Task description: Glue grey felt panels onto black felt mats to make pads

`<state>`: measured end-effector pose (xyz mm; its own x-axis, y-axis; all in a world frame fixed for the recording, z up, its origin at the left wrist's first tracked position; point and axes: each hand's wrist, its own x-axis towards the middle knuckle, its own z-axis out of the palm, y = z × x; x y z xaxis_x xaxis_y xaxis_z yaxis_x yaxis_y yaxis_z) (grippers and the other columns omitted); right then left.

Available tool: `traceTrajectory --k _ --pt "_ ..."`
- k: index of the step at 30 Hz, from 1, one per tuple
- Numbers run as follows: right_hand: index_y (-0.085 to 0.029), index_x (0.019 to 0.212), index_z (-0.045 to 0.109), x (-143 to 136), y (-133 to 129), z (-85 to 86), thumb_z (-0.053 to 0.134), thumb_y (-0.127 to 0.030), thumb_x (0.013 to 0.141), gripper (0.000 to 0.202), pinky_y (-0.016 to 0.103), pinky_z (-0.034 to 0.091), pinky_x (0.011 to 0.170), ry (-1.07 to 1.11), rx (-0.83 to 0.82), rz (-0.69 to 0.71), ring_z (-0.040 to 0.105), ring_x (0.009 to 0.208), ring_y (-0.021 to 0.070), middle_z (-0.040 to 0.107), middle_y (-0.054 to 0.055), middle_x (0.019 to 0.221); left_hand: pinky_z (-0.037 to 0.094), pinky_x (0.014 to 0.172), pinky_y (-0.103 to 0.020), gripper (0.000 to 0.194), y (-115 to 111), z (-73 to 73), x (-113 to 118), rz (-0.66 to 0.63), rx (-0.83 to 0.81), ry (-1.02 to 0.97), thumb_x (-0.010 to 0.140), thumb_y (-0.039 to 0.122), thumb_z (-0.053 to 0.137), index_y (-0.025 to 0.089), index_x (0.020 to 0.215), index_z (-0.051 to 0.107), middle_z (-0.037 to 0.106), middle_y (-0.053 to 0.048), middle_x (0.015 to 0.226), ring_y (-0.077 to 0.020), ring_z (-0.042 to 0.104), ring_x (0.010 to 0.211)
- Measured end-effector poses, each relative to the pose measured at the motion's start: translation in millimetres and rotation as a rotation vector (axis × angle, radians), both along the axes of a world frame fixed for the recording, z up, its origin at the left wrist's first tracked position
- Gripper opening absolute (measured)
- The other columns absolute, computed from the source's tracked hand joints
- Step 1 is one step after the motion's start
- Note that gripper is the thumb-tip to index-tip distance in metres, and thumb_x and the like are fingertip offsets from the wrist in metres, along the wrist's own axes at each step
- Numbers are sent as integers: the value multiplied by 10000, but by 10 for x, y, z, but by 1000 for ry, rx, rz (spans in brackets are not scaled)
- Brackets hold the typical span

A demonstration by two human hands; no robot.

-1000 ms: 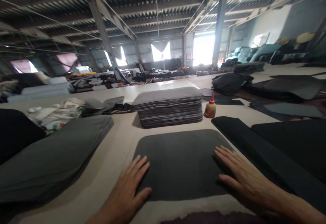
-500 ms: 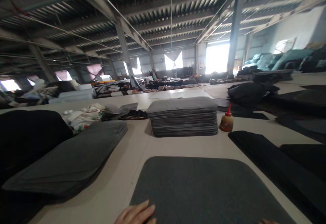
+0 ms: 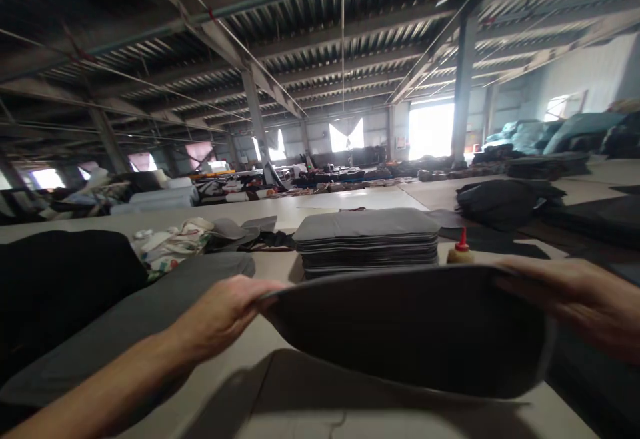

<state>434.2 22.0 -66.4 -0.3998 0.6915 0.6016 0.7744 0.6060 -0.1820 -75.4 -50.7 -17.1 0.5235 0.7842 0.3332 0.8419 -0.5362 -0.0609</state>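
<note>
A dark grey fabric panel (image 3: 410,339) with rounded corners is held up above the table, its underside tilted toward me. My left hand (image 3: 230,309) pinches its left edge, and my right hand (image 3: 575,296) grips the right edge, with some fingers hidden behind or under it. Just beyond the panel stands a neat stack of similar grey panels (image 3: 367,246), its lower front partly covered. Right of that stack is a bottle with a red nozzle (image 3: 461,249), its base hidden by the raised panel.
On the left, a pile of grey fabric pieces (image 3: 150,312) lies beside a black rounded object (image 3: 65,286). Crumpled patterned cloth (image 3: 180,242) sits behind them. Dark cloth (image 3: 495,202) is heaped at the back right. The pale table (image 3: 295,422) shows beneath the panel.
The panel was lying flat on the table with my left hand resting on it. Now both hands have lifted it by its sides, and its shadow falls on the table.
</note>
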Motion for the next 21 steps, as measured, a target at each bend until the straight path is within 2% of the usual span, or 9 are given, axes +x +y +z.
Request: traceTrajectory --k 1,3,6,9,11,13,15,18,21 --pt "-427 1080 718 -79 162 240 412 -646 945 400 384 606 585 10 -64 63 695 748 291 746 12 901 528 754 -242 365 176 173 -9 -1 64 1 1032 407 351 296 1164 672 763 14 990 -174 710 862" --pt "-362 962 716 -232 453 649 400 -694 944 459 351 571 542 59 -2 100 665 643 240 718 19 780 518 717 -251 448 505 504 -18 16 229 38 1026 517 334 269 1113 697 765 6 955 -186 715 834" --pt "-264 956 704 -423 758 1130 309 -763 942 636 352 542 586 103 304 -58 632 636 216 653 37 718 497 733 -297 577 880 964 23 78 433 6 1016 598 273 224 1099 705 750 -25 930 -217 700 836" --pt "-162 1141 680 -536 921 1443 227 -693 1000 712 458 517 772 166 528 -241 659 814 279 648 93 828 469 872 -380 599 1148 1303 109 149 614 -61 1039 560 236 170 1211 656 717 -72 1076 -260 662 987" --pt "-135 1279 622 -563 1014 1510 215 -599 1046 659 501 473 905 175 629 -264 645 1013 326 670 132 1021 416 988 -448 535 1328 1386 160 184 704 -89 1050 507 266 171 1274 618 680 -91 1204 -293 602 1132" --pt "-154 1353 575 -565 1141 1437 246 -489 1076 545 487 440 1006 145 697 -234 588 1171 324 649 129 1219 333 1092 -487 428 1535 1307 195 211 739 -92 1053 422 330 211 1321 589 623 -85 1340 -301 497 1289" --pt "-177 1381 557 -558 1316 1228 306 -341 1076 427 462 414 1075 70 706 -174 536 1260 293 615 109 1337 284 1135 -517 361 1760 1060 218 250 719 -82 1041 307 390 239 1344 574 567 -75 1430 -298 399 1382" --pt "-153 1302 627 -554 1617 724 369 -124 992 404 461 368 1137 -85 624 -114 553 1265 261 628 123 1343 352 1096 -574 315 2054 468 240 302 584 -29 988 198 508 239 1280 619 568 -84 1422 -320 412 1381" --pt "-160 1243 671 -558 1836 167 368 -21 899 479 503 363 1135 -283 392 -46 596 1227 265 660 131 1295 442 1053 -564 229 2224 -122 244 296 398 52 940 242 633 212 1165 659 635 -80 1290 -290 545 1257"
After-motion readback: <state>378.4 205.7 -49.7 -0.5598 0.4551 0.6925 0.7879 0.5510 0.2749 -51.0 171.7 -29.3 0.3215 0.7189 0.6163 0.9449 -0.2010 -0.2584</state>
